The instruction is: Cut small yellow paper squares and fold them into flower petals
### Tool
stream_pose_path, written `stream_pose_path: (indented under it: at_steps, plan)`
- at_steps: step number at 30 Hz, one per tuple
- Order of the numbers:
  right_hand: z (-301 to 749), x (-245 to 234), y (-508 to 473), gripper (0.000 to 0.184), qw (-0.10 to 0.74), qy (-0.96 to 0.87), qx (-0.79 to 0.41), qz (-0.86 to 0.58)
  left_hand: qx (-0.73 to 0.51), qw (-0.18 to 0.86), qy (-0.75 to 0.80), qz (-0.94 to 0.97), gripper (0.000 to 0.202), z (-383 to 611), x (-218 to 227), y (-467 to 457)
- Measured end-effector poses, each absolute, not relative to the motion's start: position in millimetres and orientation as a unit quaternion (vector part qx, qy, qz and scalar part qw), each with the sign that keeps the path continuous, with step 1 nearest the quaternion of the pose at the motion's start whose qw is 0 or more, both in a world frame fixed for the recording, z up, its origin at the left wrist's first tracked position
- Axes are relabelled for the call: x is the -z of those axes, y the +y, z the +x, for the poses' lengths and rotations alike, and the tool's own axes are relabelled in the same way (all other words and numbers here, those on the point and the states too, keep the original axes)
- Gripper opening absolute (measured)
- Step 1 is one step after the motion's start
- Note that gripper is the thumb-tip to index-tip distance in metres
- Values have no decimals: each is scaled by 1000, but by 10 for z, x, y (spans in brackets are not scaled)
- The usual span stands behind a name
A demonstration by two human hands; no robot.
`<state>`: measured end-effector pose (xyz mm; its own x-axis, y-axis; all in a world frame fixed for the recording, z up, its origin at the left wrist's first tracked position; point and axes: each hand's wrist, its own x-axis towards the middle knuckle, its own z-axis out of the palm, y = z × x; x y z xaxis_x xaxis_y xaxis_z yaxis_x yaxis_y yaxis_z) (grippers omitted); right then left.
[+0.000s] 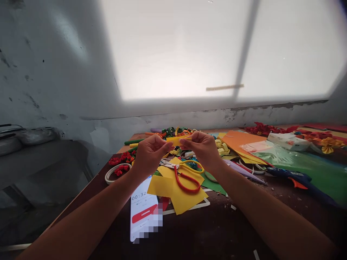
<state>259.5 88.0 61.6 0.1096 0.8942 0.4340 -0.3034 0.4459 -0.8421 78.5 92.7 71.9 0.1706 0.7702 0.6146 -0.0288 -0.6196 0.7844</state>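
Note:
Between my two hands a small strip of yellow paper (175, 140) is held up over the table. My left hand (150, 153) pinches its left end between thumb and fingers. At the right end, my right hand (204, 150) pinches it the same way. Just below lie scissors (187, 177) with one red and one yellow handle, resting on several yellow paper sheets (180, 202). A phone (143, 213) showing a running timer lies under my left forearm.
Rolls of white tape (110, 176) and red paper flowers (121, 159) sit at the left. Orange paper (241, 139), green sheets (322, 180), a dark blue glue gun (291, 175) and a white tissue pack (288, 141) lie to the right. A wall stands behind the table.

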Motion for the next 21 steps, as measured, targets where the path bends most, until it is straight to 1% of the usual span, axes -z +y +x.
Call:
stream_pose_path:
  at_steps: [2,3,5,6,7,14,18,21]
  plan:
    - [2582,-624,872,55,685,-500,-441,-293,-583,380,257,671,33,800,-722,921]
    - [2578,-625,872,56,683,-502,-443,-293,-574,411,254,661,41,806,-725,917]
    - [2574,-620,876,55,678,-508,-442,-295,-548,468,264,641,68,816,-731,910]
    - [2574,-616,878,55,677,-510,-441,-296,-539,485,275,632,77,818,-734,908]
    - [2575,-611,880,54,677,-510,-439,-298,-533,492,287,625,79,820,-736,908]
    - [2579,-583,889,52,688,-497,-432,-306,-536,494,293,618,45,824,-745,915]
    - [2572,-568,891,47,695,-514,-410,-290,-553,496,305,596,44,844,-761,883]
    - [2573,-562,888,43,709,-526,-371,-288,-557,495,309,591,42,859,-764,854]
